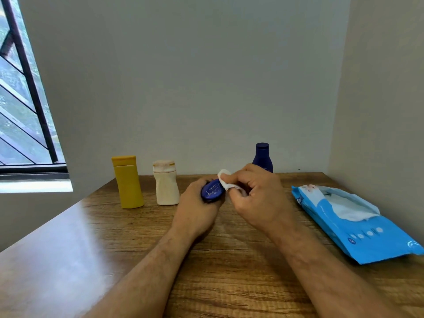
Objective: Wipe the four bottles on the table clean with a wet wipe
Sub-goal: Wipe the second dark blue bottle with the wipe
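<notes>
My left hand [197, 210] grips a small dark blue bottle [213, 190], tipped so its oval base faces me above the table. My right hand [259, 198] pinches a folded white wet wipe [224, 180] and presses it against the right edge of that base. A yellow bottle [128, 182] and a cream bottle [165, 183] stand upright at the back left. A taller dark blue bottle [262, 154] stands at the back, its lower part hidden behind my right hand.
A blue pack of wet wipes [358, 226] lies on the right side of the wooden table [96, 237], its flap open with a wipe showing. Walls close in behind and on the right. A window is at the left.
</notes>
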`<control>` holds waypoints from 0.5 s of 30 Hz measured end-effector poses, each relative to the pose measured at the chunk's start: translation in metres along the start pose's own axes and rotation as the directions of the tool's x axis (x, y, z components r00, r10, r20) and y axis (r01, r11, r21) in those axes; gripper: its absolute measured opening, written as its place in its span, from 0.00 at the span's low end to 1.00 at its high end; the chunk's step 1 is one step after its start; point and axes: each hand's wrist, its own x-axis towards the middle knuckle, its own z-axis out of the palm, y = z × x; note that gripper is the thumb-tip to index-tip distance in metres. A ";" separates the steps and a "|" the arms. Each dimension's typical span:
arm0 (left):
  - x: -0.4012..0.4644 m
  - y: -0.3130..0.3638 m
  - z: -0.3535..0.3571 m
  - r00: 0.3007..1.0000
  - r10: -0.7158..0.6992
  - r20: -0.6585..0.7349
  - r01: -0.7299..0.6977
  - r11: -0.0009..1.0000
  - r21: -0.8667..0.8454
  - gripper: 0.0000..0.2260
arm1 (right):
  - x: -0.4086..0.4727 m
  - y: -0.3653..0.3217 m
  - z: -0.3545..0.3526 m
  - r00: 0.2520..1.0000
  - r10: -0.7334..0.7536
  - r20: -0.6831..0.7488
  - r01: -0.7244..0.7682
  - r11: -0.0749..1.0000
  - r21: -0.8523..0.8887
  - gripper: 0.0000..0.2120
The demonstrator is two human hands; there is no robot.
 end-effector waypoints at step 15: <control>0.005 -0.009 0.003 1.000 -0.015 0.005 0.014 1.000 0.017 0.09 | -0.004 -0.010 0.003 0.986 -0.056 0.156 0.056 0.998 0.006 0.14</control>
